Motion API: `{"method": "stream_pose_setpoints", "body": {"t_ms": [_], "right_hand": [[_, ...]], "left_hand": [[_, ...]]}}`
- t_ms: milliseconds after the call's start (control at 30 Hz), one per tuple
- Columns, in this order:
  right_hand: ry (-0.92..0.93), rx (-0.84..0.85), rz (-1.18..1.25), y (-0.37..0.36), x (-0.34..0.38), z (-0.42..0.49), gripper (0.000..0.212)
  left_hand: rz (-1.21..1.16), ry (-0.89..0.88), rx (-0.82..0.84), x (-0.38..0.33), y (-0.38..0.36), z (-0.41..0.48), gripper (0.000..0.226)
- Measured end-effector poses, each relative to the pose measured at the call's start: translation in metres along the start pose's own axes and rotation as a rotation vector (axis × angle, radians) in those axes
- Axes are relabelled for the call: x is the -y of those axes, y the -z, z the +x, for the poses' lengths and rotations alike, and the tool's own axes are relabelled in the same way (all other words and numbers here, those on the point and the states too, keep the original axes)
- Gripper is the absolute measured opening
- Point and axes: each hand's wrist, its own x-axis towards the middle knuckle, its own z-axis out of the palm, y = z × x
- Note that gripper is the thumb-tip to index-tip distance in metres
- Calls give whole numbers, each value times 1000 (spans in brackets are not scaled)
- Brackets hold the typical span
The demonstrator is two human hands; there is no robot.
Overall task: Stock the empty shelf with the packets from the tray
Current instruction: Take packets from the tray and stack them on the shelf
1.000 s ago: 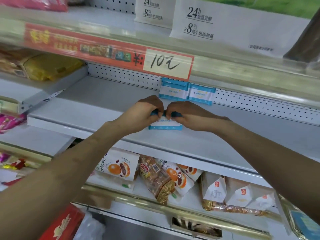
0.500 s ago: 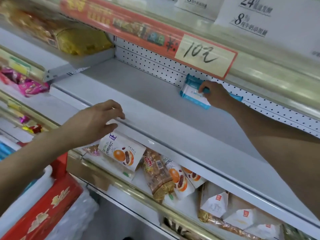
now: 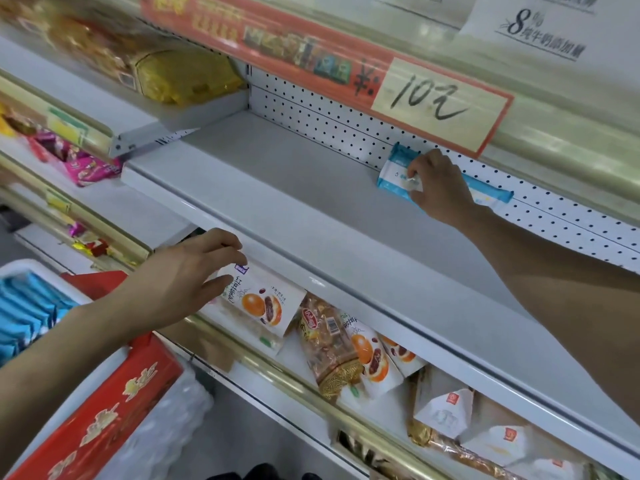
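- Head view: the right hand reaches to about 2 o'clock, deep on the empty shelf. Its fingers curl over a blue-and-white packet that stands against the pegboard back wall.
- A second packet shows at that hand's 3 o'clock. Whether the two packets touch is hidden by the hand.
- The left hand hangs at about 8 o'clock, fingers loosely spread and holding nothing. It is just in front of the shelf's lip and over an orange-printed snack bag on the shelf below.
- The tray sits at 9 o'clock with rows of blue packets, so most of the stocking looks undone.
- Risk: the packet stands on a thin edge. Released before it leans on the wall, it likely slides flat or tips forward.
- Risk: drawing the hand out could drag the neighbour askew, or knock the price sign at 12 o'clock.
- Risk: the left hand, going to the tray unwatched, may brush the snack bag loose.
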Motion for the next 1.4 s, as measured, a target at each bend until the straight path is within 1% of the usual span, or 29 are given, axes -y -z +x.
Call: {"method": "stream_pose_setpoints", "body": {"t_ms": [133,267,367,433,533,600,667,833,967,1067,1133,1200,1267,1400], "right_hand": [[9,-48,-69,-1,-3,-3,36],[9,-61,-114,1,0,-6,38],[-3,-55,-132,2,3,-10,43],[-14,-57,-129,3,4,-12,46],[-20,-69,-126,7,8,-16,49],[-12,-84,-119,10,11,-18,49],[1,-115,-105,12,17,-20,49],[102,-183,-34,13,47,-28,50],[218,-192,81,21,104,-33,46],[346,-172,179,27,170,-40,42],[452,-198,274,27,223,-47,37],[573,-208,365,21,278,-54,34],[693,-172,423,10,335,-60,34],[884,-19,510,-17,437,-76,34]], "left_hand": [[-13,-8,5,-2,1,-3,42],[-14,4,10,0,0,-10,40],[-12,12,21,3,0,-16,43],[-25,18,14,4,2,-19,40],[-30,13,-17,4,6,-22,30],[-20,7,-27,5,8,-23,32],[-23,-7,-25,4,12,-21,38],[-16,-48,-45,0,17,-9,34],[-7,-38,-52,1,23,-5,32],[8,-3,-65,3,31,-18,26],[36,52,-90,6,38,-37,26],[81,151,-108,11,44,-65,28],[105,287,-125,22,48,-100,28],[146,554,-153,44,56,-178,30]]}}
